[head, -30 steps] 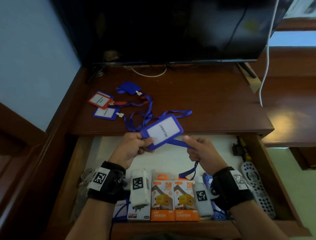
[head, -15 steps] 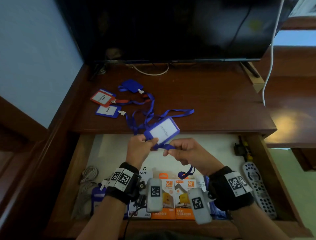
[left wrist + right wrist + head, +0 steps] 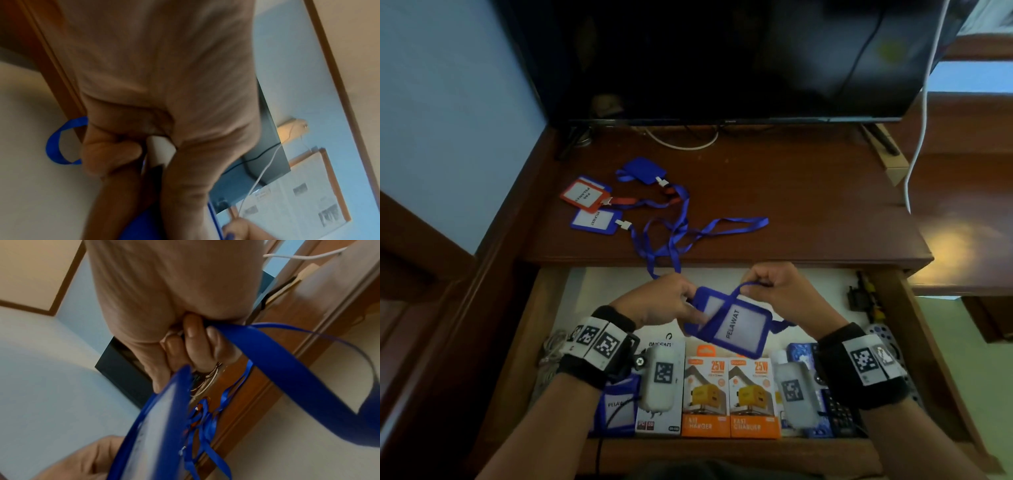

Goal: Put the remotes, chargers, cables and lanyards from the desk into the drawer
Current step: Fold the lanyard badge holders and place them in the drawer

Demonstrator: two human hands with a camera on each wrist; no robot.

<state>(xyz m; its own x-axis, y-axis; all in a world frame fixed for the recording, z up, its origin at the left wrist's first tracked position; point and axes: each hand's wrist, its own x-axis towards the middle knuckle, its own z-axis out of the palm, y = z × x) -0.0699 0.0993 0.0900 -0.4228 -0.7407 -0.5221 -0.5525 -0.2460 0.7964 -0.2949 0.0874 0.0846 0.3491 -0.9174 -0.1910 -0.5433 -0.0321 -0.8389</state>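
Both wrist views badly blurred, mostly filled with palm. Left hand (image 3: 661, 301) pinching the blue badge holder (image 3: 732, 322) by its edge; right hand (image 3: 777, 287) curled round its blue strap (image 3: 267, 353). Held above the open drawer (image 3: 551, 308), lower than half a second ago, when level with the table (image 3: 791, 205) edge. Remote (image 3: 887, 342) half hidden behind the right wrist.
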